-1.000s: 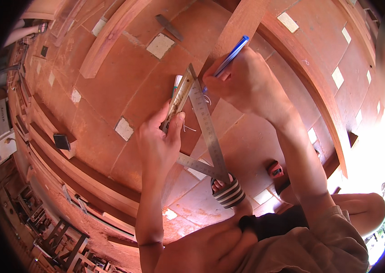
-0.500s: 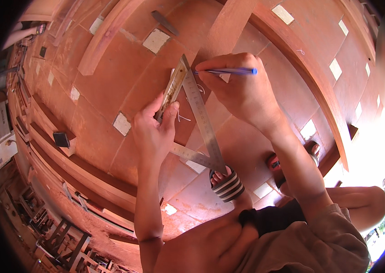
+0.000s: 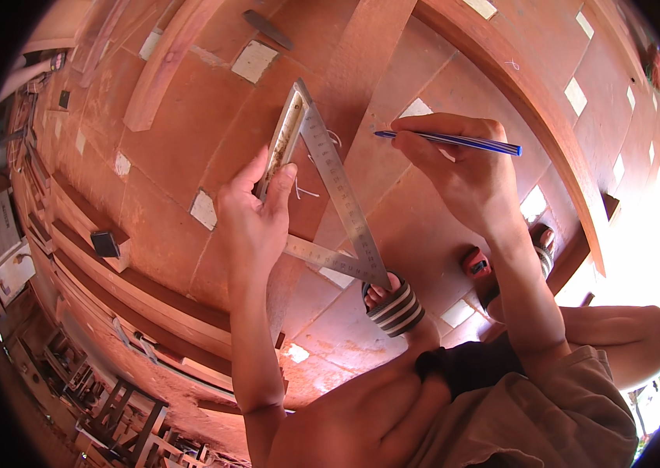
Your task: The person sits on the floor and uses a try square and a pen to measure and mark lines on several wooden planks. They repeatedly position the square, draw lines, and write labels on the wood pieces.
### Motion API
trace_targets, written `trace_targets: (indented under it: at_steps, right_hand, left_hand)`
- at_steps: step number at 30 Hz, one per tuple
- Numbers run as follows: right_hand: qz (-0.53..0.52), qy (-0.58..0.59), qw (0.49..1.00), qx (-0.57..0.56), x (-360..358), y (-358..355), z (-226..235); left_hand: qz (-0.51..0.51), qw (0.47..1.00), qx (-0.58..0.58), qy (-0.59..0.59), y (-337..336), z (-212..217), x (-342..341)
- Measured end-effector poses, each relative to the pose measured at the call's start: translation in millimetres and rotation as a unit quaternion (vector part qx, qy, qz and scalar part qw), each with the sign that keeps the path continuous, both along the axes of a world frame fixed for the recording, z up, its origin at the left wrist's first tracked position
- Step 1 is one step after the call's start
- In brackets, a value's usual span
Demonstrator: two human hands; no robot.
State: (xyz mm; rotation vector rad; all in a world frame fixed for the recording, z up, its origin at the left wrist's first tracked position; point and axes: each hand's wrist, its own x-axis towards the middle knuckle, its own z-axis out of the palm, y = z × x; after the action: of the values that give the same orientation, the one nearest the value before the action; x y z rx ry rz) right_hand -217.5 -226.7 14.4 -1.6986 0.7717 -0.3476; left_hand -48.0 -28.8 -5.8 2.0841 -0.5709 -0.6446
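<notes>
My left hand (image 3: 256, 214) grips the thick edge of a triangular metal set square (image 3: 343, 199). Ruled marks run along its thin arms. The square lies over a reddish wooden board (image 3: 367, 58), with one corner reaching beside my striped sandal (image 3: 395, 306). My right hand (image 3: 463, 171) is closed round a blue pen (image 3: 470, 141), held to the right of the square. The pen's tip points left and stands apart from the square's edge. Whitish curved marks or strands show beside the square; I cannot make out which.
A long wooden beam (image 3: 529, 121) curves along the right, and another beam (image 3: 166, 66) lies at the upper left. Stacked timber (image 3: 150, 300) lines the left side, with a small black block (image 3: 104, 243) on it. A red-and-black object (image 3: 476, 263) sits near my other foot.
My right hand with the pen has moved right, away from the square's edge. My left hand still holds the square, which appears slightly shifted up and left in view.
</notes>
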Motion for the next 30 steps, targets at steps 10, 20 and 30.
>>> trace_targets:
  at_steps: [10,20,30]
  right_hand:
    - [0.000,0.053,0.998,0.039,-27.5,10.3,-14.6]
    - [-0.005,0.038,0.999,0.026,-19.8,25.9,-6.5]
    - [-0.037,-0.076,0.992,-0.093,31.7,31.2,-12.7]
  left_hand:
    - [0.006,1.000,0.024,0.005,-3.1,6.0,-0.5]
    - [0.005,0.999,0.039,0.004,-3.6,8.1,0.1]
    - [-0.010,1.000,0.000,-0.022,-1.7,2.1,0.5]
